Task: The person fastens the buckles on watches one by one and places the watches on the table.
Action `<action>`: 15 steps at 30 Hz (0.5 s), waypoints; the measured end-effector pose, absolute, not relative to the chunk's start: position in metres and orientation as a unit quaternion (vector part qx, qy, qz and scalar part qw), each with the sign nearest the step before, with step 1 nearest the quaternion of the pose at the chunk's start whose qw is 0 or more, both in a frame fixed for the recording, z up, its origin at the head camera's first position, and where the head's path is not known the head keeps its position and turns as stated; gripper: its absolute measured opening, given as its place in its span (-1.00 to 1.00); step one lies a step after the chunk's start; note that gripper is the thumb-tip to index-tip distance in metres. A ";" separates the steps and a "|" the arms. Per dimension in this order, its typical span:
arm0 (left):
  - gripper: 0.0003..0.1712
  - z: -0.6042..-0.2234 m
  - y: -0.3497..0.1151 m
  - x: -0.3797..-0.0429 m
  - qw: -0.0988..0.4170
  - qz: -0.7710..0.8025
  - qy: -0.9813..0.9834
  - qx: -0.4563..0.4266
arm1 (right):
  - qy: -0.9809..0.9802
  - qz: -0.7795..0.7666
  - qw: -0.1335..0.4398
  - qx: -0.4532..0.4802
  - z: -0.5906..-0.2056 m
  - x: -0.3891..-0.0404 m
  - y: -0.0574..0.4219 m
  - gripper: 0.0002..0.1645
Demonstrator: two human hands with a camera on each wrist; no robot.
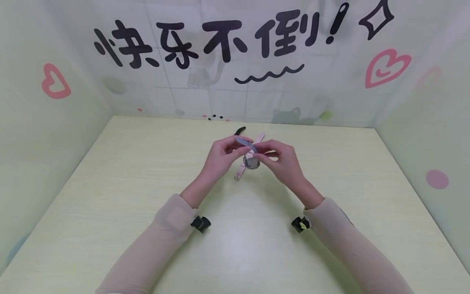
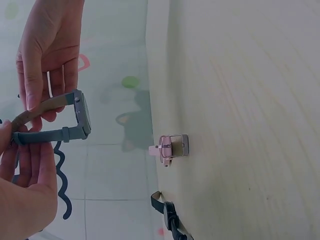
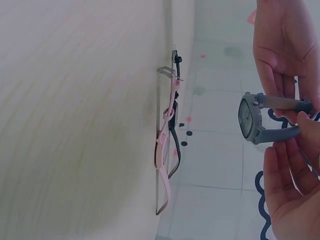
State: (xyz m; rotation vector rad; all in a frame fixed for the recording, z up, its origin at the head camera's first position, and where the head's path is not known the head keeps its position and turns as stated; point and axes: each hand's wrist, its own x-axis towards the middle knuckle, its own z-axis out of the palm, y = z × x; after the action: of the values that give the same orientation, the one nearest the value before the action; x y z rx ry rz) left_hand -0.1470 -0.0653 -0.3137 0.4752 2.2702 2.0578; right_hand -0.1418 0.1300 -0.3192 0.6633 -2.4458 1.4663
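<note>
Toward the tabletop's [image 1: 235, 257] far edge, we see the left hand [image 1: 221, 153] and right hand [image 1: 282, 159] holding up the grey watch [image 1: 252, 163], each grip narrow, pinching its strap [image 3: 280, 134], probably so the loop keeps shape above the pink watch [image 3: 162, 149].

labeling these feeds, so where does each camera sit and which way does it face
Head: on the head, looking forward and down at the table; left hand, right hand and sleeves show.
Left wrist: on that wrist, facing the gray watch and wall; both hands show.
Right wrist: on that wrist, facing the same watch from the other side; both hands show.
Shared: both wrist views include the pink watch and black watch.
</note>
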 end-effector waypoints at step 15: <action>-0.72 -0.314 -0.067 -0.146 0.022 0.667 0.730 0.148 | -0.824 0.505 0.111 0.232 -0.324 -0.141 0.132 -0.76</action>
State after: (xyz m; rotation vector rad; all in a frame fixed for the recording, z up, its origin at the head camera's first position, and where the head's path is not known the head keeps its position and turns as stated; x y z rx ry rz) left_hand -0.1462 -0.0666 -0.3142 0.4571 2.2606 2.0683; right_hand -0.1414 0.1316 -0.3238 0.6811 -2.4212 1.4828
